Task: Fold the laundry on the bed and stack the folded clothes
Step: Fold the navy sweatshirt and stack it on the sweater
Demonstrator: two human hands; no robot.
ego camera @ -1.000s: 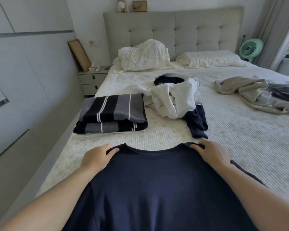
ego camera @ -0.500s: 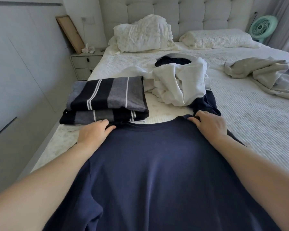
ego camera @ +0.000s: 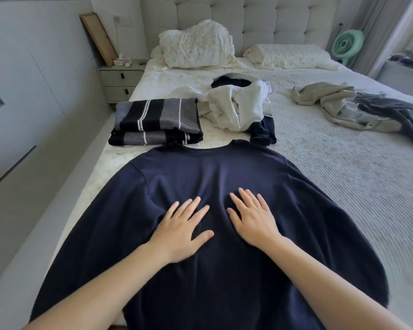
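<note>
A navy T-shirt [ego camera: 212, 172] lies spread flat on the bed [ego camera: 332, 167], neck toward the headboard. My left hand [ego camera: 181, 227] and my right hand [ego camera: 253, 217] both rest flat on its middle, fingers straight and spread, side by side. Just past the collar on the left sits a stack of folded striped grey-and-black clothes [ego camera: 156, 120]. A loose pile of white and dark laundry [ego camera: 239, 106] lies behind the shirt. A beige and grey garment heap [ego camera: 358, 108] lies crumpled at the right.
Two pillows [ego camera: 196, 44] lean at the tufted headboard. A nightstand [ego camera: 119, 79] with a leaning frame stands left of the bed, beside a wall of cupboards. A green fan [ego camera: 347, 44] stands at the back right.
Both hands let go of the shirt's shoulders and moved back to its middle, now lying flat. The shirt now lies spread on the bed; the camera tilted down.
</note>
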